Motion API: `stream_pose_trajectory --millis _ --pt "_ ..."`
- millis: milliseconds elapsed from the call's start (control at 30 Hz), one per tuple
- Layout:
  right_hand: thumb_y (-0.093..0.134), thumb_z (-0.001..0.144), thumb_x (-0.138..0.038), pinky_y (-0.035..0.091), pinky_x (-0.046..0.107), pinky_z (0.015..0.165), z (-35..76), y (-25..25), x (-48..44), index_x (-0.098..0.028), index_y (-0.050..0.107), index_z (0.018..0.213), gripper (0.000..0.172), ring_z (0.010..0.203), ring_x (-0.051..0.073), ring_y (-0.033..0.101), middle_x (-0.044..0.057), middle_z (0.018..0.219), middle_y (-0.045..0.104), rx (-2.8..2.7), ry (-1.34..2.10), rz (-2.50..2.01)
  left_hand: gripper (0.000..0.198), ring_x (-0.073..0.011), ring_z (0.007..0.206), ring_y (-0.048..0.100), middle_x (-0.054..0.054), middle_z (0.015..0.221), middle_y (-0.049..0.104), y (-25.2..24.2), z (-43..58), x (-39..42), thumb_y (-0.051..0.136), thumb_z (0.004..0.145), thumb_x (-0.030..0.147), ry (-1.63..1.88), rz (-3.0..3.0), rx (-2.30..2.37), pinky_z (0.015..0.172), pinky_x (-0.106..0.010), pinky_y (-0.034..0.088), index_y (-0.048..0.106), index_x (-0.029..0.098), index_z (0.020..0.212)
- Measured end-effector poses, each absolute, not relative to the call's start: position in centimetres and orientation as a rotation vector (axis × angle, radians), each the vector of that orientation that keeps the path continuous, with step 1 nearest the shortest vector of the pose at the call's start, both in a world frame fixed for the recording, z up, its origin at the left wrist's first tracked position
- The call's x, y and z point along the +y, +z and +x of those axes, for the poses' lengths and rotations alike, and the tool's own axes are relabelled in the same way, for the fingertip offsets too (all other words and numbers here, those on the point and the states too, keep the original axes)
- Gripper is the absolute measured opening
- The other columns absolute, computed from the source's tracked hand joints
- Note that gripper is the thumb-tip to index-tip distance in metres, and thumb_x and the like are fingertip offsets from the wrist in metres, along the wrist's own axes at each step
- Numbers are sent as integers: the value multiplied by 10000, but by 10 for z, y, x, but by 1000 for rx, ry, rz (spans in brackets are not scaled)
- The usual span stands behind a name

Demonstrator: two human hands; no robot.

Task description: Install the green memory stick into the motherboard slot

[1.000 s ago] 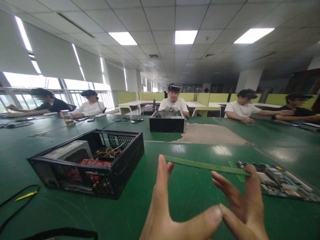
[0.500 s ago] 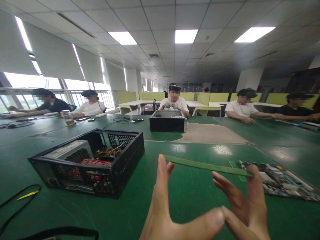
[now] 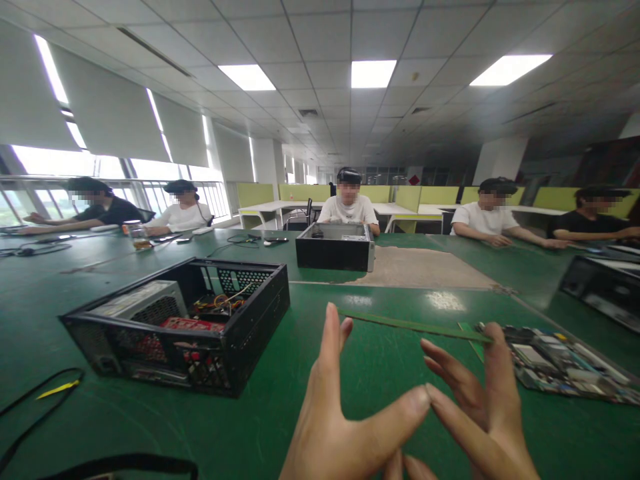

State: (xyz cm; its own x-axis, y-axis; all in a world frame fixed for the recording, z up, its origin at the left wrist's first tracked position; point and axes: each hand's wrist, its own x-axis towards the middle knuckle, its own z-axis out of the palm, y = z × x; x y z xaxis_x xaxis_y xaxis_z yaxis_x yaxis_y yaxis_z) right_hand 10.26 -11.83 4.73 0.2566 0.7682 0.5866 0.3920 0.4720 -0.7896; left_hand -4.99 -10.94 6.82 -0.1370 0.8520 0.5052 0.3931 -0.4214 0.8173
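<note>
A thin green strip [image 3: 415, 325], seen nearly edge-on, spans the gap between my two hands above the table. My left hand [image 3: 335, 413] has its index fingertip at the strip's left end, with another fingertip just behind. At the right end, my right hand [image 3: 485, 407] meets the strip with its raised index finger. Below it, my thumb tips touch each other. Just beyond my right hand lies a bare circuit board [image 3: 565, 363] crowded with parts, and a light green piece [image 3: 467, 328] is partly hidden behind the strip's right end.
An open black computer case [image 3: 255, 320] with a red board and wiring stands left. Across the green table [image 3: 280, 427], a person [image 3: 347, 210] sits behind another case [image 3: 335, 250]. A dark case [image 3: 605, 293] is at right. Black cable [image 3: 37, 393] lies front left; several others sit around.
The strip has turned more edge-on, looking thinner. My left hand has shifted slightly right and my right hand slightly left. A dark case has come into view at the right edge.
</note>
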Motion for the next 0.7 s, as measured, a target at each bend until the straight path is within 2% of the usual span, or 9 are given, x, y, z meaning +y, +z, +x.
stream_pose_trajectory --millis 133,200,267,367,433,467,567,633,700 --pt "540 895 -295 603 482 776 104 46 -116 -349 -2 1503 817 1090 322 617 144 1219 621 -1401 284 -1110 885 -348 1227 506 -119 1382 493 66 -48 -106 683 755 309 1651 1841 1412 883 -486 560 181 320 1484" --pt "584 869 -274 603 472 778 105 42 -114 -363 23 1502 850 1075 326 627 145 1298 567 -1438 256 -1093 870 -341 1227 509 -127 1373 499 65 -48 -104 665 774 315 1658 1868 1413 872 -471 567 169 309 1488" --pt "635 827 -256 591 469 816 105 37 -112 -401 111 1489 856 1115 336 601 113 1451 411 -1485 203 -1069 848 -333 1222 517 -129 1368 503 63 -48 -102 646 796 324 1651 1862 1432 865 -462 570 159 309 1490" --pt "696 756 -246 569 469 861 105 35 -114 -478 337 1401 774 1183 356 545 -21 1575 118 -1562 107 -984 829 -332 1223 516 -128 1374 497 61 -49 -101 623 815 334 1633 1832 1487 869 -472 564 144 309 1492" --pt "665 766 -224 560 450 878 103 38 -115 -502 430 1334 674 1192 340 541 -77 1579 40 -1597 73 -942 804 -327 1246 494 -114 1407 463 61 -52 -102 614 815 325 1617 1890 1470 890 -468 553 172 317 1487" --pt "638 780 -212 548 447 896 103 39 -115 -501 455 1315 636 1201 332 535 -81 1579 28 -1614 62 -932 759 -328 1272 464 -99 1447 413 60 -55 -102 609 811 314 1617 1975 1412 926 -474 529 234 333 1471" --pt "589 798 -205 507 466 944 102 41 -112 -471 458 1324 603 1258 337 477 -56 1583 11 -1650 42 -951 585 -354 1364 314 -25 1561 172 59 -62 -102 582 796 250 1622 2306 1125 1048 -534 388 456 370 1353" --pt "580 799 -224 495 504 947 104 35 -112 -462 411 1360 633 1273 361 452 -42 1584 4 -1659 53 -972 590 -373 1384 253 -17 1577 92 58 -64 -106 588 779 220 1645 2390 1040 1065 -568 333 469 364 1338" --pt "573 797 -207 498 551 926 110 26 -114 -480 257 1431 758 1256 375 466 -18 1575 119 -1646 66 -1013 669 -365 1387 254 -16 1575 111 55 -62 -115 635 759 248 1705 2306 1181 1060 -546 354 407 376 1375"
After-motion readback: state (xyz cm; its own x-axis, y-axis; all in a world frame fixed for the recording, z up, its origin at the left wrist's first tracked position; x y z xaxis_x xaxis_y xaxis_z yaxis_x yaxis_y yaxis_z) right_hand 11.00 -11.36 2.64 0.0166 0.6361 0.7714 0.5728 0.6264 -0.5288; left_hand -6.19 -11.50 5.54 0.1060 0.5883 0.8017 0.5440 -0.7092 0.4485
